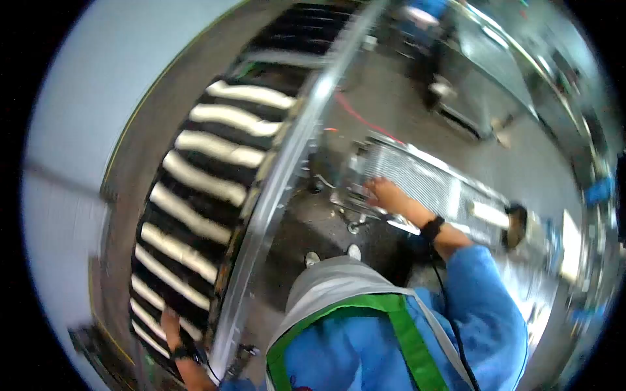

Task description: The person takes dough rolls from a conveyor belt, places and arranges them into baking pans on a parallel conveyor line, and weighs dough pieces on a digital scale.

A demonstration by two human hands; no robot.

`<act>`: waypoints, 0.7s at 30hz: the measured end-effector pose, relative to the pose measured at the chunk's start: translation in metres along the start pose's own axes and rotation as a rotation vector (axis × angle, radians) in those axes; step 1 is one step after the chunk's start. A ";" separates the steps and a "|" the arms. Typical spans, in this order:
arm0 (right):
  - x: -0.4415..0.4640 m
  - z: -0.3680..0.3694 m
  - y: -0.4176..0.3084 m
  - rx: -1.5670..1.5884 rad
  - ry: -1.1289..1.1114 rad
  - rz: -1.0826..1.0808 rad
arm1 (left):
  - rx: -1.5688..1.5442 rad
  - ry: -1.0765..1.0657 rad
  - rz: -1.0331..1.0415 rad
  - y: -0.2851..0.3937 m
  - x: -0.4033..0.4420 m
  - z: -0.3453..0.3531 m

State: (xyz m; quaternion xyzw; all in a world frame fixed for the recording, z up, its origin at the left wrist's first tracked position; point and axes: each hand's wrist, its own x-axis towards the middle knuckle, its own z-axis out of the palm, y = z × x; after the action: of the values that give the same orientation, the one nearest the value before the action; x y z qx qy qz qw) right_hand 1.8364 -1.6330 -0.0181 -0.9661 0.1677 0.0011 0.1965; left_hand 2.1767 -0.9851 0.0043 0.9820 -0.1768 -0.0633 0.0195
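Note:
My left hand reaches over the near end of a dark conveyor and lies across one of the pale dough strips. Its fingers look stretched out, though motion softens their outline. Several more long dough strips lie crosswise on the black belt, spaced apart. Over on the right, my right hand is at the left end of a ribbed metal tray. Blur hides its fingertips, and whether they grip the tray cannot be made out.
A metal rail runs along the conveyor's right side. One pale strip rests at the tray's far right end, by a brownish box-like thing. A red hose crosses the floor. Another person in blue stands at the back.

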 end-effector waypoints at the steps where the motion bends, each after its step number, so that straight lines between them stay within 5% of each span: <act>1: -0.013 0.004 0.021 -0.083 -0.033 0.250 | -0.001 0.064 0.051 -0.032 0.022 0.007; 3: -0.039 0.007 0.049 -0.103 -0.070 0.365 | 0.055 -0.016 0.062 0.057 0.029 -0.067; 5: -0.073 0.006 0.067 -0.077 -0.056 0.463 | -0.017 0.057 0.003 0.029 0.087 -0.053; 9: -0.117 0.010 0.070 -0.129 -0.023 0.690 | -0.180 0.087 0.392 0.123 0.160 -0.059; 10: -0.124 0.010 0.072 -0.170 0.027 0.744 | -0.313 -0.079 0.378 0.141 0.188 -0.058; 13: -0.149 0.016 0.099 -0.372 0.138 0.863 | -0.169 -0.081 0.518 0.285 0.162 -0.071; 17: -0.168 0.021 0.142 -0.552 0.093 0.889 | -0.537 -0.206 0.690 0.399 0.136 -0.048; 19: -0.152 0.007 0.159 -0.247 -0.071 0.908 | -0.394 -0.277 0.659 0.442 0.116 -0.041; 20: -0.148 0.010 0.160 -0.562 -0.044 0.720 | -0.403 -0.227 0.717 0.464 0.088 -0.051; 21: -0.140 0.010 0.174 -0.263 0.072 0.763 | -0.392 -0.288 0.666 0.467 0.087 -0.044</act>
State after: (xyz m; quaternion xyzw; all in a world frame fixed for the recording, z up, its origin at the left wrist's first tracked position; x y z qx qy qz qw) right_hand 1.6481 -1.7344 -0.0839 -0.8507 0.5196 0.0614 0.0505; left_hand 2.1024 -1.4525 0.0665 0.8300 -0.4702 -0.2227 0.2009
